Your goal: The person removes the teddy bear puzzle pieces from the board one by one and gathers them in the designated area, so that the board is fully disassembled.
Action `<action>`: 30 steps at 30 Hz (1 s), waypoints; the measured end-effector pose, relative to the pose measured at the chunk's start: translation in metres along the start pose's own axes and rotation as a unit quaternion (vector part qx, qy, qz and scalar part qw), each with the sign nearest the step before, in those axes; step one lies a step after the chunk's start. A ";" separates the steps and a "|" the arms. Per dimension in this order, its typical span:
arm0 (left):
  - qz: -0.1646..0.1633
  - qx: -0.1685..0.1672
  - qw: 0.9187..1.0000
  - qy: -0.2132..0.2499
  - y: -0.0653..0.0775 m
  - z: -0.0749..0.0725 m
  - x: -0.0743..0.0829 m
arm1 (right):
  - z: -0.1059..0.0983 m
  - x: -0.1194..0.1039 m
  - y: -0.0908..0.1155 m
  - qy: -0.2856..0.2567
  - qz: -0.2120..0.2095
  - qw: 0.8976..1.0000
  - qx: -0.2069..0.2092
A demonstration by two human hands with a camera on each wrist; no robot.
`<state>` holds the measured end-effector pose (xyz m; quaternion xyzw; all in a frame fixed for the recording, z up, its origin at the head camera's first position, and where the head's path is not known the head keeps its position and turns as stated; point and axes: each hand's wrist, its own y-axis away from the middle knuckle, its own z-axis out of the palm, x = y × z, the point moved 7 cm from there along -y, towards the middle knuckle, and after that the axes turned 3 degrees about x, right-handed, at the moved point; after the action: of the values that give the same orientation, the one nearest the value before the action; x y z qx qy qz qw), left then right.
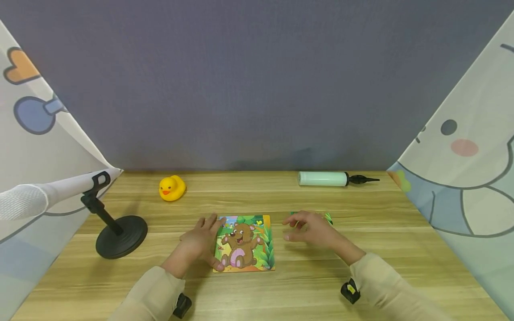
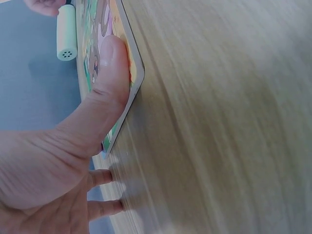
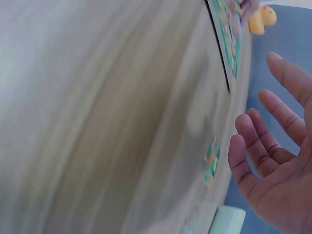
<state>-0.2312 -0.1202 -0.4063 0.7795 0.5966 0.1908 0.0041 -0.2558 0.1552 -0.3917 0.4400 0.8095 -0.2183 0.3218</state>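
A square picture board [image 1: 245, 249] with a brown bear on a green scene lies flat on the wooden table. At its left edge rests my left hand [image 1: 197, 240], fingers spread. Seen from the left wrist, the thumb [image 2: 114, 63] lies over the board's corner while other fingertips touch the tabletop. My right hand [image 1: 307, 229] hovers right of the board, fingers loosely bent and holding nothing. Partly hidden behind that hand is a green printed patch [image 1: 329, 218]; the right wrist view shows an irregular small printed piece [image 3: 212, 163] on the table.
A yellow rubber duck [image 1: 172, 188] sits at the back left. Toward the back right lies a pale green hand pump [image 1: 323, 179] with a black nozzle. On the left stands a black round-based stand [image 1: 122, 237] holding a white tube. A grey partition [image 1: 257, 89] rises behind the table.
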 end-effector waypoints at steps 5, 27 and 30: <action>0.001 0.001 1.000 -0.002 0.000 0.000 0.000 | 0.015 -0.007 -0.002 -0.013 0.000 1.000 -0.004; -0.003 0.001 1.000 -0.001 0.000 0.000 0.000 | 0.059 -0.039 0.003 0.106 0.059 0.992 -0.019; -0.002 0.004 1.000 -0.001 0.000 0.000 0.000 | 0.061 -0.044 0.003 0.139 0.041 0.989 -0.016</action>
<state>-0.2309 -0.1208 -0.4062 0.7783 0.5991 0.1880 0.0018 -0.2150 0.0931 -0.4033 0.4935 0.8311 -0.1289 0.2216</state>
